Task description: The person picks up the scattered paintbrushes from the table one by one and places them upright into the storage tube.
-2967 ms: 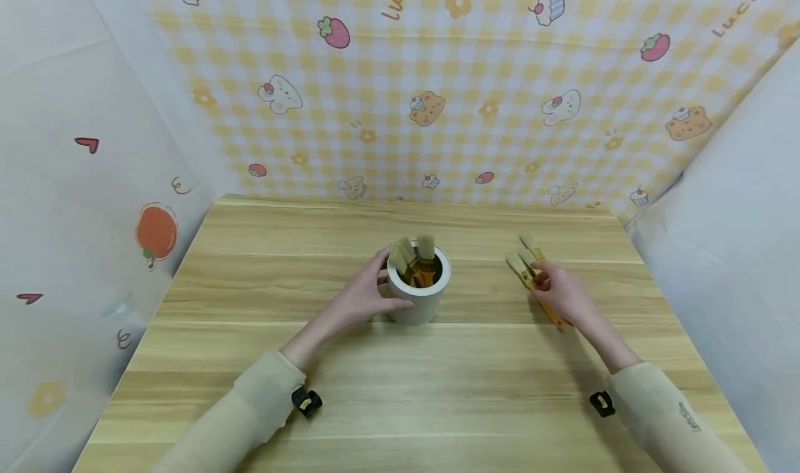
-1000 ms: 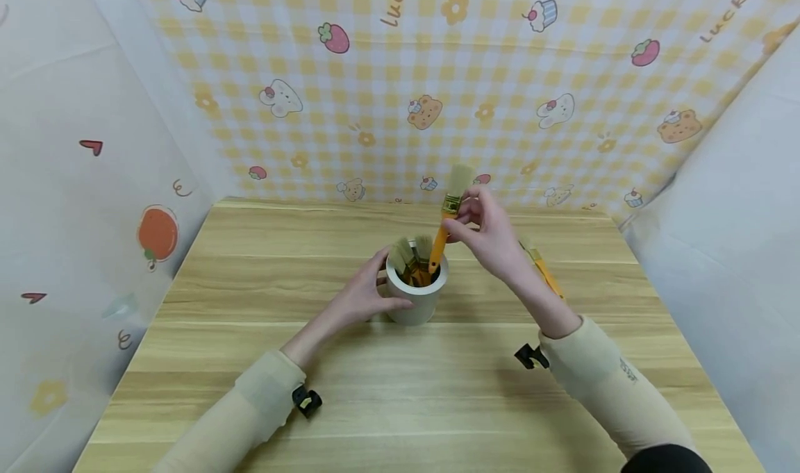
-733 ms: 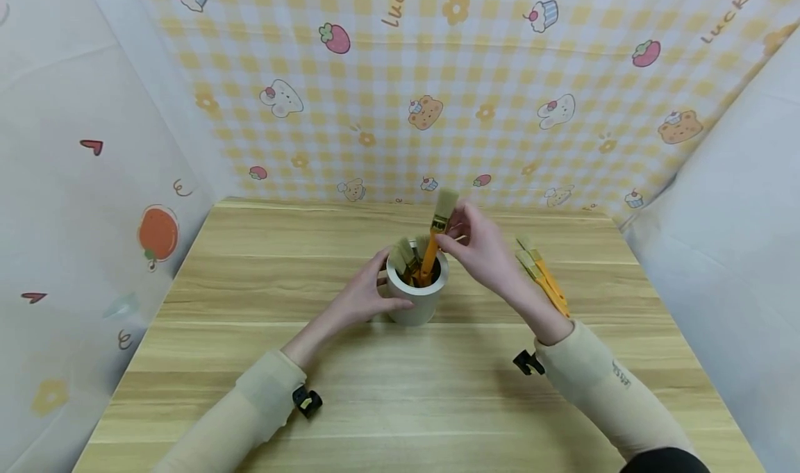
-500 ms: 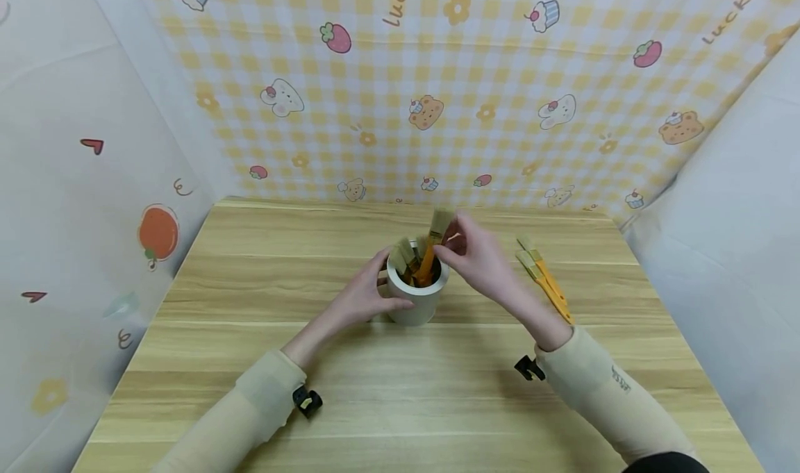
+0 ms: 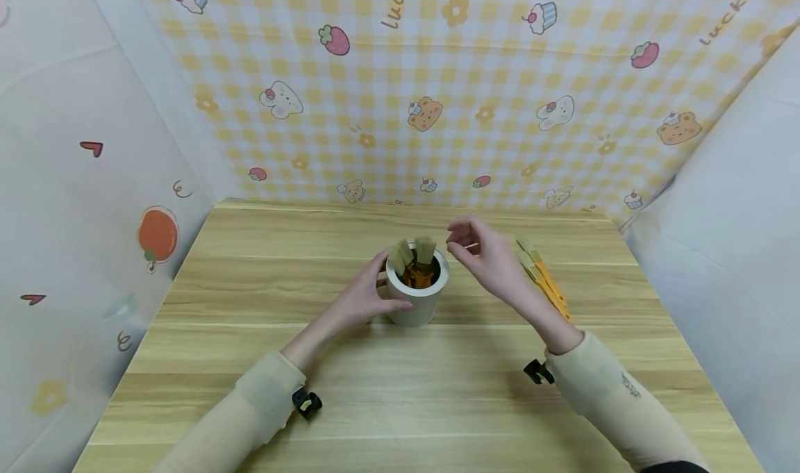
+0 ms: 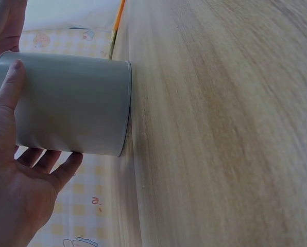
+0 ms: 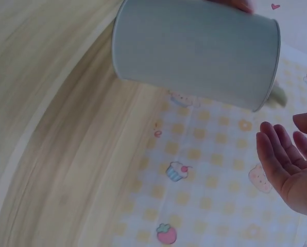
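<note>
A pale grey cylindrical can (image 5: 412,313) stands upright on the table, with several paintbrushes (image 5: 425,252) in it, bristles up and orange handles down inside. My left hand (image 5: 364,294) holds the can from its left side, thumb across the near wall and fingers around the back; the left wrist view shows this grip on the can (image 6: 73,103). Just right of the rim, my right hand (image 5: 490,256) hovers with loosely bent fingers and nothing in them. In the right wrist view the right hand (image 7: 292,172) is apart from the can (image 7: 194,51), near the bristle tips.
Two more paintbrushes (image 5: 545,283) with orange handles lie side by side on the wooden table (image 5: 400,403), right of the can and partly behind the right forearm. A yellow checked cloth (image 5: 387,146) hangs behind, with white sheets at both sides.
My right hand picked up a paintbrush at the right, carried it over the can, lowered it in and let go. It has now drawn back slightly rightward. The left hand has stayed on the can.
</note>
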### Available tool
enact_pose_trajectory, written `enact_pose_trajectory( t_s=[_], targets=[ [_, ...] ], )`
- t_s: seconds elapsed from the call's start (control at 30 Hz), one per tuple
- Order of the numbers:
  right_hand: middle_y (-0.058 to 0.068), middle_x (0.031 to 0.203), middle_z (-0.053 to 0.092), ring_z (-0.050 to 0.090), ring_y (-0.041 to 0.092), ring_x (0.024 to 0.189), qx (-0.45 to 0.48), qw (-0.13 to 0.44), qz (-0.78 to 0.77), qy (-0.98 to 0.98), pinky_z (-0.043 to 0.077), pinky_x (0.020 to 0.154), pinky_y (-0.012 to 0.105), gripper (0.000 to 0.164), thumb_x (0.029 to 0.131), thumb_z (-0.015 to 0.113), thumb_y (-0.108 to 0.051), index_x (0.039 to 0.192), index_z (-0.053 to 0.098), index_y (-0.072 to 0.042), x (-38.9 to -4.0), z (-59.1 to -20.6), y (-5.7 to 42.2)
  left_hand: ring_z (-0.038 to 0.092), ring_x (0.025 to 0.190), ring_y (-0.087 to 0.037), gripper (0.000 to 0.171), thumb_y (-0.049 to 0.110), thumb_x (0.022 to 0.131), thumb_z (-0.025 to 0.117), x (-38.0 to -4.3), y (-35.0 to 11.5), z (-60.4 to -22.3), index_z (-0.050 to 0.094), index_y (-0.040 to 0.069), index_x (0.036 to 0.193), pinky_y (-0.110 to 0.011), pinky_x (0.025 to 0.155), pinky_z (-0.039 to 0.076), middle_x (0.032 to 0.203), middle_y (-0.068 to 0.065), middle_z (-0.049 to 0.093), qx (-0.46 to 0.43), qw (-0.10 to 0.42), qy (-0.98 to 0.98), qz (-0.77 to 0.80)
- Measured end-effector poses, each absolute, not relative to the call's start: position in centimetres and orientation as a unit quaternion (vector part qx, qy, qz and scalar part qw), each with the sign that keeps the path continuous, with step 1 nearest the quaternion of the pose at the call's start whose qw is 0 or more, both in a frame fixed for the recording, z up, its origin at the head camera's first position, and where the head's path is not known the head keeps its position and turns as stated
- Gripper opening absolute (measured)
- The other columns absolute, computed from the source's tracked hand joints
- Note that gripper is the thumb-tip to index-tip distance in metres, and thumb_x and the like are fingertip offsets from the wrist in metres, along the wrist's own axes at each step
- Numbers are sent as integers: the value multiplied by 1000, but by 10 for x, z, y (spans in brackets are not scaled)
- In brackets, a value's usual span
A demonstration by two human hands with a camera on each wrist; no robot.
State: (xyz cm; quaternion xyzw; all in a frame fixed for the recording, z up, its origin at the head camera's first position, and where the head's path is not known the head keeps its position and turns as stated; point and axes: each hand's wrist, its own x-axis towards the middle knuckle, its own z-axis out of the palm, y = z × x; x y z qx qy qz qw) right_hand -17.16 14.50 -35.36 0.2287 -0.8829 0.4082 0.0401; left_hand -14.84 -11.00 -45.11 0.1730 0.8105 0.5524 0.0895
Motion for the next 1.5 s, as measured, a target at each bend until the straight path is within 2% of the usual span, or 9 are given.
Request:
enact_pose_trajectory(
  t_s=[0.23, 0.43, 0.67, 0.8, 1.0, 1.23, 1.5],
  targets=[
    [14, 109, 73, 72, 27, 98, 206, 44, 397, -893, 63, 84, 42, 35, 100, 65, -8, 135, 61, -5, -183, -370, 177, 48, 145, -36, 107, 23, 78, 92, -149, -109, -452, 26, 26, 162, -52, 116, 49, 159, -8, 41, 172, 88, 812, 550],
    [21, 114, 72, 72, 34, 102, 190, 26, 376, -907, 64, 85, 46, 41, 102, 62, -7, 142, 57, -2, -194, -394, 214, 48, 145, -35, 106, 22, 78, 92, -150, -108, -453, 27, 24, 162, -52, 116, 49, 157, -9, 43, 175, 92, 807, 556],
    [28, 117, 69, 70, 42, 105, 166, 5, 344, -924, 63, 83, 44, 45, 102, 61, -5, 146, 53, 1, -200, -412, 254, 48, 145, -36, 107, 23, 78, 92, -150, -108, -454, 26, 24, 162, -53, 116, 49, 158, -9, 42, 172, 96, 807, 556],
    [28, 119, 69, 69, 44, 107, 150, -10, 325, -934, 62, 84, 50, 47, 102, 61, -5, 147, 51, 2, -203, -418, 271, 47, 146, -34, 107, 22, 77, 92, -150, -108, -453, 27, 23, 162, -52, 117, 48, 158, -9, 42, 169, 94, 809, 555],
    [33, 116, 69, 70, 48, 103, 135, -22, 307, -942, 60, 89, 61, 47, 99, 62, -1, 144, 51, 8, -207, -430, 292, 45, 147, -31, 107, 22, 77, 92, -151, -108, -453, 26, 22, 162, -50, 118, 48, 159, -8, 42, 172, 93, 811, 552],
    [35, 115, 69, 70, 49, 101, 122, -45, 274, -953, 61, 87, 60, 47, 96, 64, 0, 141, 52, 11, -207, -438, 307, 45, 147, -33, 108, 22, 77, 92, -150, -108, -453, 26, 23, 162, -50, 118, 48, 160, -9, 41, 167, 92, 810, 555],
    [32, 105, 72, 72, 45, 95, 116, -54, 247, -961, 62, 84, 57, 47, 90, 70, 0, 134, 57, 13, -206, -442, 313, 48, 144, -35, 109, 23, 77, 93, -149, -109, -452, 26, 25, 162, -51, 116, 49, 158, -9, 42, 163, 94, 810, 555]
  ],
)
